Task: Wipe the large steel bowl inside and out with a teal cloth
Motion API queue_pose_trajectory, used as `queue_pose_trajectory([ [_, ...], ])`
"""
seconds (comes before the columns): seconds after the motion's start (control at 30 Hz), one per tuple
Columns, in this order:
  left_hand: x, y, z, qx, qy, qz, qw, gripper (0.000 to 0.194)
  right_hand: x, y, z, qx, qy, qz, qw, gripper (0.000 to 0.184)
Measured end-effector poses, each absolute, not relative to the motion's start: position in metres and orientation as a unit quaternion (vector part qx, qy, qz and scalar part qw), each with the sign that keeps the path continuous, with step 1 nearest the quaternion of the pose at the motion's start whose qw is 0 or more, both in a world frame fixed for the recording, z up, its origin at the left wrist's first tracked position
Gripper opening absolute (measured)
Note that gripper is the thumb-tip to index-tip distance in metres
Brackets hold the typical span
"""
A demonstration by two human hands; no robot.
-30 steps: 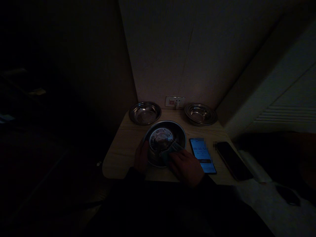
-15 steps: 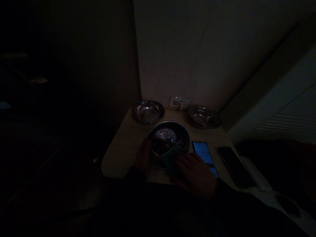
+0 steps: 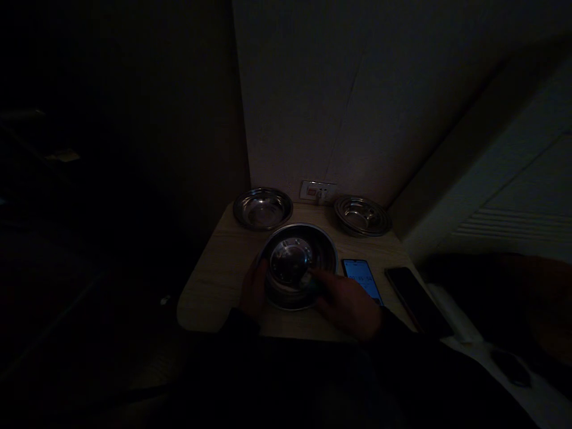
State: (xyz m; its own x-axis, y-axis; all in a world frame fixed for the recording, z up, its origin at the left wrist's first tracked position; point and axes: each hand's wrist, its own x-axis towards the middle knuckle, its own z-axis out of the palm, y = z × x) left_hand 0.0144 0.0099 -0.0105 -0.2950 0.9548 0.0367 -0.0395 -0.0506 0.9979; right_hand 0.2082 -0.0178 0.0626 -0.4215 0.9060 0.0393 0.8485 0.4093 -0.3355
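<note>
A shiny steel bowl [image 3: 291,257] stands near the front edge of the small table. Its left rim is gripped by my left hand [image 3: 253,290], whose fingertips are partly lost in the dark. Over the bowl's right front side reaches my right hand [image 3: 351,304], closed on a dark bluish cloth [image 3: 314,286] that presses against the inside of the bowl. Most of the cloth is hidden under the fingers, and the dim light blurs its outline.
At the back left of the wooden table [image 3: 210,274] sits a steel dish [image 3: 263,210]; stacked steel bowls [image 3: 363,215] are at the back right. A lit phone [image 3: 361,277] lies beside my right hand, a dark phone [image 3: 417,301] farther right. A socket [image 3: 317,190] is behind.
My right hand has shifted with the cloth, which now shows less inside the bowl. My left hand stays at the rim. The whole view has moved slightly.
</note>
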Motion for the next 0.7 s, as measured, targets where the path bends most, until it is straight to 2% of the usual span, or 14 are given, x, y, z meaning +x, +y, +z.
queue_pose_trajectory([
  [0.13, 0.012, 0.012, -0.011, 0.433, 0.533, 0.588, 0.427, 0.048, 0.237, -0.003, 0.077, -0.555, -0.663, 0.387, 0.321, 0.06],
  [0.2, 0.012, 0.012, -0.011, 0.426, 0.546, 0.588, 0.418, 0.05, 0.245, 0.001, 0.083, -0.547, -0.575, 0.473, 0.383, 0.064],
  [0.27, 0.012, 0.013, -0.012, 0.419, 0.556, 0.587, 0.412, 0.051, 0.248, 0.002, 0.086, -0.537, -0.514, 0.516, 0.425, 0.06],
  [0.4, 0.013, 0.012, -0.012, 0.428, 0.537, 0.591, 0.423, 0.051, 0.242, 0.002, 0.084, -0.544, -0.436, 0.557, 0.452, 0.036],
  [0.47, 0.013, 0.012, -0.012, 0.428, 0.537, 0.587, 0.428, 0.053, 0.237, 0.001, 0.083, -0.545, -0.421, 0.565, 0.454, 0.03],
  [0.7, 0.011, 0.012, -0.017, 0.411, 0.55, 0.588, 0.427, 0.051, 0.235, -0.001, 0.073, -0.551, -0.417, 0.548, 0.471, 0.037],
])
